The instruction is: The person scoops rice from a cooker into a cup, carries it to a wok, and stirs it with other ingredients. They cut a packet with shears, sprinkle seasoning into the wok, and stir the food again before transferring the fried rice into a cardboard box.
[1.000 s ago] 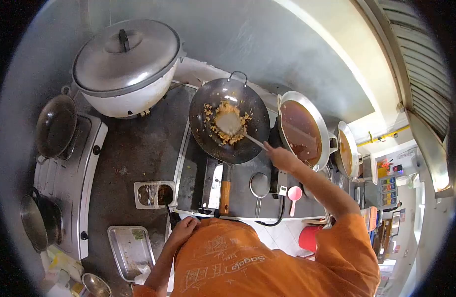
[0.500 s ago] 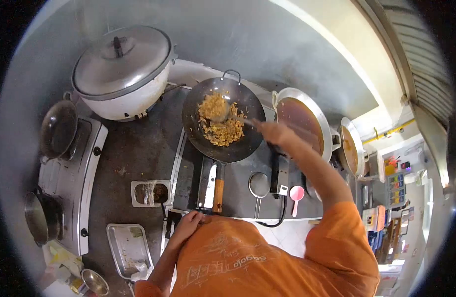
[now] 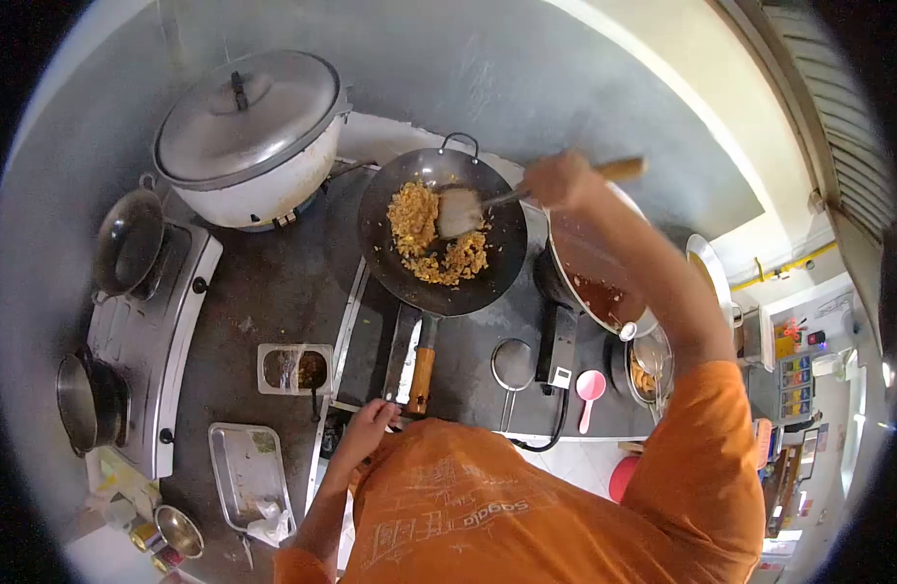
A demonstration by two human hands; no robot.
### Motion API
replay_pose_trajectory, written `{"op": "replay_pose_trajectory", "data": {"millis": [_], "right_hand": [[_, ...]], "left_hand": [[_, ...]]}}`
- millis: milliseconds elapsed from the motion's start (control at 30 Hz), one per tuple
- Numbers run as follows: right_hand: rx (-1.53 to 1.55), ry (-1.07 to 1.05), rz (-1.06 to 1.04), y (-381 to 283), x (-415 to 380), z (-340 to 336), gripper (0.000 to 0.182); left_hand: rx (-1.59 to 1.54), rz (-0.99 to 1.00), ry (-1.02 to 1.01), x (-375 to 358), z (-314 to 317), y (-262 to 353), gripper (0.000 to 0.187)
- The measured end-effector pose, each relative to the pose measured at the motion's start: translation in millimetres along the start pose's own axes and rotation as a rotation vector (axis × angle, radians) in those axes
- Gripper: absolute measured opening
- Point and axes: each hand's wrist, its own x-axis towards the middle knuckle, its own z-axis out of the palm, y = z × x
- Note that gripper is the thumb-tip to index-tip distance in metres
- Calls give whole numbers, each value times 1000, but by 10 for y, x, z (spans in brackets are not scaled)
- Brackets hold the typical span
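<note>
My right hand (image 3: 559, 181) is closed around the shaft of a metal wok spatula (image 3: 458, 212), its wooden handle (image 3: 622, 169) jutting out past the hand. The flat blade rests among browned fried rice or a similar grainy food (image 3: 412, 216) in a dark wok (image 3: 502, 255). Down at the counter's front edge, my left hand (image 3: 369, 434) has its fingers pressed together; what lies in them is hidden. Just beyond it are a cleaver-like blade (image 3: 404, 360) and a wooden handle (image 3: 422, 380), lying below the wok.
A large lidded pot (image 3: 249, 127) stands at the back left. To the right are a big pan of red-brown liquid (image 3: 594, 255), a strainer (image 3: 514, 365) and a pink scoop (image 3: 591, 386). A small sauce container (image 3: 295, 370), a metal tray (image 3: 249, 477) and a gas stove (image 3: 166, 331) occupy the left.
My right hand has moved up and slightly right, turning the spatula so its blade lies flatter. The food has been pushed leftward. My left hand has shifted little.
</note>
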Motion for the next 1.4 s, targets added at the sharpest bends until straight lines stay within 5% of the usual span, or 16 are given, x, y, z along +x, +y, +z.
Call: {"op": "replay_pose_trajectory", "data": {"millis": [100,533,600,733,833,900,967,1000,1067,1100,1233,1267,1333,1400], "right_hand": [[-73,-229,217,40,61,-430,20],[-135,-51,319,-182,636,-389,18],[-61,61,181,-392,573,-238,16],[15,-50,147,-23,292,-38,16],[-108,59,226,237,-30,23,25],[-30,-726,316,203,-107,-158,22],[607,-730,163,128,-371,431,23],[600,-734,159,-83,-346,646,23],[1394,-1033,508,-749,-361,900,39],[1334,-602,554,-1359,-424,304,42],[1759,-64,792,-2576,16,593,35],[1770,-69,798,-2641,82,472,35],[2275,-37,939,-2588,142,172,37],[2554,-108,853,-2410,44,288,38]], "left_hand": [[-10,3,81,-38,-15,-173,34],[-37,-56,94,-372,-229,-170,36],[-43,-46,65,-352,-268,-195,36],[13,-49,-48,-285,-326,-309,37],[38,-53,-88,-288,-402,-269,37],[56,-59,-105,-351,-455,-226,36],[50,-70,-100,-400,-507,-186,37],[41,-71,-98,-388,-511,-268,37],[-68,-107,-94,-357,-526,-495,37],[-73,-107,-89,-359,-550,-481,37],[-49,-53,-89,-348,-648,-447,36],[-54,-1,-102,-361,-644,-463,35],[-16,-18,-103,-430,-678,-296,34],[53,-39,-73,-454,-695,-145,32]]}}
